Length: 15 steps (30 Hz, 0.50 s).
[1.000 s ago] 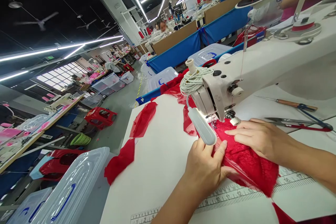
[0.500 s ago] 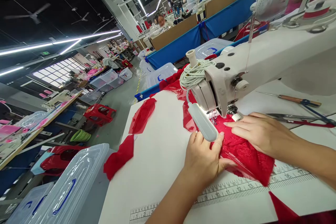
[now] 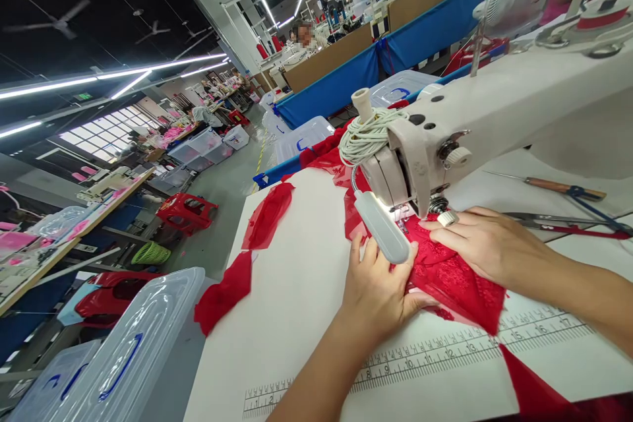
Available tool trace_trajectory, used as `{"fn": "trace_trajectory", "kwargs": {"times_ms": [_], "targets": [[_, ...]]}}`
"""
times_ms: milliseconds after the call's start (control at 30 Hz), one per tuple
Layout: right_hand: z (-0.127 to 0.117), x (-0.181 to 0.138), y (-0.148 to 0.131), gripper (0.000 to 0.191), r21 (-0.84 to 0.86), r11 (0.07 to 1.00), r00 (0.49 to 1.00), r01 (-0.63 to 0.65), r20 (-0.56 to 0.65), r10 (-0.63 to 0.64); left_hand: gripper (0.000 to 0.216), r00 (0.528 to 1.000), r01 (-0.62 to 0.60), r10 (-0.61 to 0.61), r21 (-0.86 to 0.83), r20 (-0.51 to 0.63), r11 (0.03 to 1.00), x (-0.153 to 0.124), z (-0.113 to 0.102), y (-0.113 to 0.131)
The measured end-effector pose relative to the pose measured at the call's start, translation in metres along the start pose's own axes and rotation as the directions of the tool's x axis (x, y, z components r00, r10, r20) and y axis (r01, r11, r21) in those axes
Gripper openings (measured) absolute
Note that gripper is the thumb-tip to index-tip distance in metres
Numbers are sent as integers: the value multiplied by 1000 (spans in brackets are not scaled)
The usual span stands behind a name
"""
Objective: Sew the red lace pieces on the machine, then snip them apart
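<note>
Both hands were flat on the lace (image 3: 455, 283) right at the machine's (image 3: 494, 112) foot, left hand (image 3: 378, 293) and right hand (image 3: 482, 244) just pressing down, nothing pinched. Most of the lace sat in front of the needle, so I'd say plenty of seam was left, though the lamp (image 3: 380, 227) hid the needle itself. Scissors (image 3: 558, 223) lay right of the machine, loose red pieces (image 3: 270, 214) left of it, nothing blocking.
</note>
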State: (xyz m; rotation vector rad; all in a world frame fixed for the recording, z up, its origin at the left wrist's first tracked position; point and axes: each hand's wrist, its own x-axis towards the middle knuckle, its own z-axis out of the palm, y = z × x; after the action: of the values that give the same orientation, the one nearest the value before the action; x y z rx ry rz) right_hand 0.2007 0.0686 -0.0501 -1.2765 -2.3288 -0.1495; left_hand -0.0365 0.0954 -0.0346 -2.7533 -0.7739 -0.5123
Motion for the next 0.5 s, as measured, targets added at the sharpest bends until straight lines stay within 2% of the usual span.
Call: {"fn": "trace_trajectory", "kwargs": {"times_ms": [300,400,500], "targets": [[1,-1,0,28,-7,999,998,-38,47,38,68,1000,13,-13,-1,7,1000,0,-1,-3],[4,-1,2,30,19,999,1000,-27,6,26,68,1000,4,-4,2,-4,1000,2,0,-4],[3,-1,0,35,42,999,995,3,-98,1,66,996,-86,84,-64,-28,994,5,-1,-2]]}}
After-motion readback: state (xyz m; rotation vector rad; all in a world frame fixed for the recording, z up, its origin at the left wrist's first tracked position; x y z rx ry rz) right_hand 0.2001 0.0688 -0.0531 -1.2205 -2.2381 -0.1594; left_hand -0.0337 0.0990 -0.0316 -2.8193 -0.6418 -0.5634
